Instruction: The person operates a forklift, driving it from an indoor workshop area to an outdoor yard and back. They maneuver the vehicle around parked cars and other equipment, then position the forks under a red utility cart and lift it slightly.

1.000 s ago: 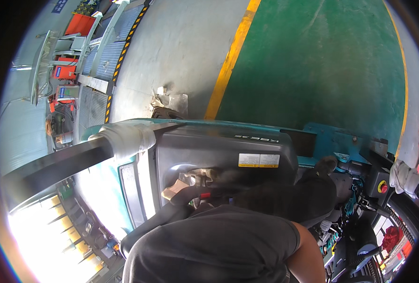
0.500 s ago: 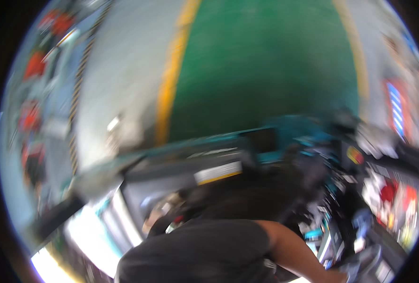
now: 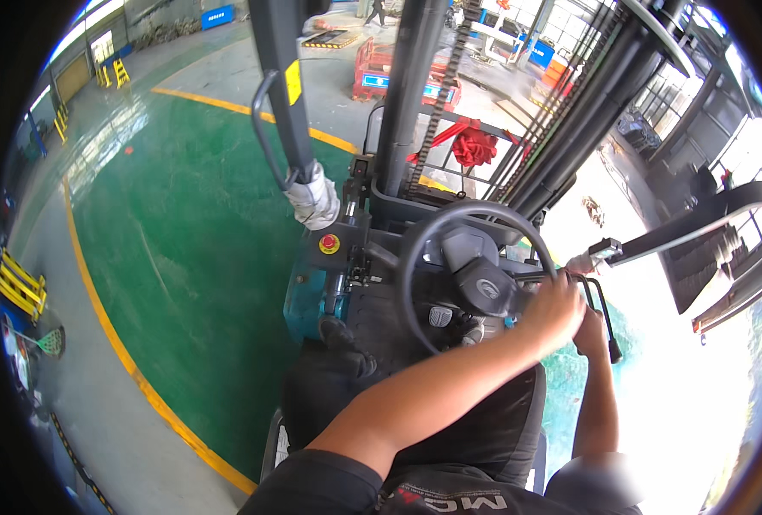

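Note:
I am seated in a forklift behind a black steering wheel. My left arm reaches across to the right, and my left hand is closed round the wheel's right rim. Just beyond it, my right hand is curled beside the bent black levers. My left hand partly covers it, so what its fingers hold is hidden. Left of the wheel, a red emergency stop button sits on a dark panel. A pedal shows on the floor through the wheel.
The black mast rises ahead, with a red ribbon rosette behind it. White wrapping covers the base of the left post. Green floor edged by a yellow line lies to the left. A red metal frame stands farther ahead.
The view has swung from a blurred look at the floor beside the forklift to the wheel and mast. Both my hands now show at the controls.

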Available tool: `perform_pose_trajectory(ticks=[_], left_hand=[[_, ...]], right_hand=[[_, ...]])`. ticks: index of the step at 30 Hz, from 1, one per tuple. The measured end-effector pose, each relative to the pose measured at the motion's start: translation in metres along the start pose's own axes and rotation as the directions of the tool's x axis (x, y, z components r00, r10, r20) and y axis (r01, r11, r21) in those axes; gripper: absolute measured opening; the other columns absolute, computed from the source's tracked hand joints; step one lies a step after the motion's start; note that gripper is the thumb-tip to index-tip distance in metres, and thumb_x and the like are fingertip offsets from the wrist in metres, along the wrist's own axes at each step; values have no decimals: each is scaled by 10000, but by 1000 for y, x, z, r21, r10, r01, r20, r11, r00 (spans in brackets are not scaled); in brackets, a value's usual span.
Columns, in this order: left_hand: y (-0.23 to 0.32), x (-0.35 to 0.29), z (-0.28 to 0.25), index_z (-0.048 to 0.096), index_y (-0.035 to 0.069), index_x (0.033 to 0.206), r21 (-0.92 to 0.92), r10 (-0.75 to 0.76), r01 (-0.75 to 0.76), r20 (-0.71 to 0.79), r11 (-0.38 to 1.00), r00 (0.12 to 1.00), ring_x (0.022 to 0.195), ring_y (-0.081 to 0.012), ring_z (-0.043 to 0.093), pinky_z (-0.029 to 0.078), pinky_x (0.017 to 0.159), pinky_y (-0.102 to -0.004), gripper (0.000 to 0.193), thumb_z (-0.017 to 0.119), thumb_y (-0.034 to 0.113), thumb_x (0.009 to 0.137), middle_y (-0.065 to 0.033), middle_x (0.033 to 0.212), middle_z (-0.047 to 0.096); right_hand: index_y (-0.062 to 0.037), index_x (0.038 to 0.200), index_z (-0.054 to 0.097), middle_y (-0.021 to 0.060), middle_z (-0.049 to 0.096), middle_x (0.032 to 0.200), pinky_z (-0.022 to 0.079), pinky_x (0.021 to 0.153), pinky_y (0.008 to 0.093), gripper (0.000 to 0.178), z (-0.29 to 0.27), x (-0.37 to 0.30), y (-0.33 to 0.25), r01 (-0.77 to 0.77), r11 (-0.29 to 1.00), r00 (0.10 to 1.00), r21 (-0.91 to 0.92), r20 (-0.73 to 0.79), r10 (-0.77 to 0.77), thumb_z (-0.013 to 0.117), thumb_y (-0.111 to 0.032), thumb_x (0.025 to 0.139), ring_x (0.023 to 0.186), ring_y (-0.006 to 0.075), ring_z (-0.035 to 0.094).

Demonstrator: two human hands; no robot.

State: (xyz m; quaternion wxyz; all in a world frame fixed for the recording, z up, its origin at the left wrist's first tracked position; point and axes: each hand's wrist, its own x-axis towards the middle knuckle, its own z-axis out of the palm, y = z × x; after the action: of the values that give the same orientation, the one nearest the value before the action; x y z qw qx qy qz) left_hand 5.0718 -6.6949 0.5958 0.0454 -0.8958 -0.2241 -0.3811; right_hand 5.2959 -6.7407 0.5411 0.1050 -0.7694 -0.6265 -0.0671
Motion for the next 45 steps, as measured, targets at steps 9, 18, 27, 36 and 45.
perform_pose_trajectory(ticks=[9,18,27,36,45], left_hand=[[-61,50,-56,662,55,812,280,-149,288,-429,916,891,823,-402,661,533,747,-529,292,686,287,988,-162,834,664],[120,-44,-78,574,69,766,262,-209,346,-437,901,875,791,-364,575,484,702,-482,244,726,184,919,-125,818,573],[109,-78,-69,561,57,732,166,-191,298,-468,940,863,717,-339,543,471,664,-455,263,748,140,898,-119,759,552],[38,70,-36,635,48,763,301,-210,400,-506,866,836,767,-408,624,490,693,-533,303,699,250,981,-159,767,612],[209,113,146,657,72,735,66,109,-95,-262,993,959,808,-333,612,544,785,-439,247,782,223,884,-104,805,613]], right_hand=[[-70,1552,518,183,679,1393,253,1239,634,664,-34,-77,97,-126,990,983,-65,-142,116,589,-167,898,1462,562,390],[15,1505,494,233,491,1540,250,1252,607,641,-35,-113,132,-13,992,959,-125,-282,-23,609,-158,898,1515,525,332],[-75,1530,500,264,631,1305,583,872,561,654,-27,-126,104,-55,974,992,219,-96,77,589,-121,884,985,461,713],[-60,1351,679,293,738,1078,560,940,546,487,-20,-60,221,77,890,997,450,-57,-57,592,-108,874,1038,476,704],[-55,1250,723,324,722,975,556,901,572,382,37,-71,286,109,885,994,452,-48,-98,543,-14,916,959,508,694]])
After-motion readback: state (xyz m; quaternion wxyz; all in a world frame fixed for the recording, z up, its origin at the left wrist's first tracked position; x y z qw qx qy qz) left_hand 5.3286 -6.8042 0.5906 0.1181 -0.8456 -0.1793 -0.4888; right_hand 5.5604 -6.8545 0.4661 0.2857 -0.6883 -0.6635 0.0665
